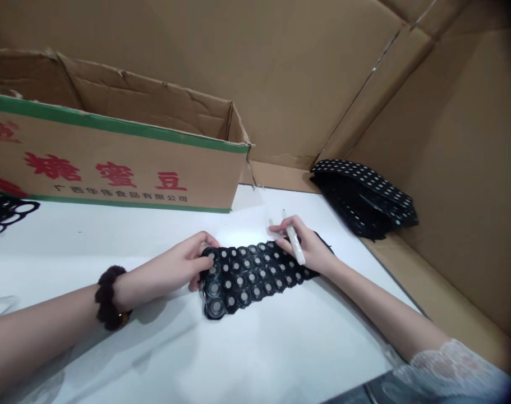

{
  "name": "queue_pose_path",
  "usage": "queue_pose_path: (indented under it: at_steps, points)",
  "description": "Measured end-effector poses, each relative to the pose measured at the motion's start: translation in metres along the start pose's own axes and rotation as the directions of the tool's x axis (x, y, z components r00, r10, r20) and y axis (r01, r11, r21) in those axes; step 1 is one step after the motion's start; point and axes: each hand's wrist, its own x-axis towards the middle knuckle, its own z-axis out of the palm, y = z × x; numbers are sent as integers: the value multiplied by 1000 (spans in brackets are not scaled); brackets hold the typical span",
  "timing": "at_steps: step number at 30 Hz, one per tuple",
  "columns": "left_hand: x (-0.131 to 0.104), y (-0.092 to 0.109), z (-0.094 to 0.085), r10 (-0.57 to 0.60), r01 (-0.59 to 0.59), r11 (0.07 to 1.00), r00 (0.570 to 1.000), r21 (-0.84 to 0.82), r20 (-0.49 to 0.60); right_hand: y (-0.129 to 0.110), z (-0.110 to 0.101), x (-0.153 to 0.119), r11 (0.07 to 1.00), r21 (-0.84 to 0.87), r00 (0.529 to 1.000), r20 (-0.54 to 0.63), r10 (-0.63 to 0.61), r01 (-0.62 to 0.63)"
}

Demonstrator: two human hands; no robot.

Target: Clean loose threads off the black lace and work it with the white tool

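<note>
A black sheet of joined round rings with pale grey discs (252,277) lies on the white table, its rows running left to right. My left hand (187,259) pinches the sheet's left end, thumb on top and some fingers hidden beneath. Near the right end, my right hand (308,245) is closed around a white pen-like tool (295,244). The tool slants across the fingers with its thin tip pointing away from me. My right hand rests over the sheet's right part and hides some of the discs there.
An open cardboard box (124,168) with green edges and red lettering stands at the back left. Several dotted black sheets (364,196) are piled at the right against the cardboard wall (461,168). Black ring-shaped scraps (7,216) lie at the left edge of the white table (154,359).
</note>
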Motion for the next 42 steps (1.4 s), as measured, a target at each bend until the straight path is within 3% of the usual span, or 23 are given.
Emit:
queue_pose_path:
  at_steps: [2,6,9,11,13,17,22,26,34,42]
  points:
    - [1,2,-3,6,-5,1000,998,-13,68,-1,4,-9,991,-137,1000,7,5,-4]
    - [5,5,-4,2,-3,1000,989,11,151,-1,-3,-21,920,-382,987,85,133,-91]
    - [8,4,0,-28,27,1000,994,15,108,-15,-8,-24,901,-411,990,-31,136,-137]
    - [8,3,2,-26,25,1000,997,12,74,-35,-6,-20,965,-254,997,-50,56,-67]
    - [6,3,3,-12,12,1000,999,1,54,-58,3,-13,999,47,999,-46,-1,4]
    - [3,4,7,-36,36,999,999,-26,9,-81,35,-2,902,418,994,60,86,-103]
    - [0,2,12,-41,38,998,996,-50,-79,-65,61,-1,740,639,977,110,182,-210]
    - [-1,1,12,-70,67,988,997,-142,-20,-60,60,-2,673,696,968,151,201,-248]
    - [-6,1,15,-95,87,970,995,-229,-25,-61,63,-6,749,638,984,123,128,-177]
    - [-9,3,20,-71,49,976,993,-214,-92,-58,60,-9,817,568,986,164,8,-101]
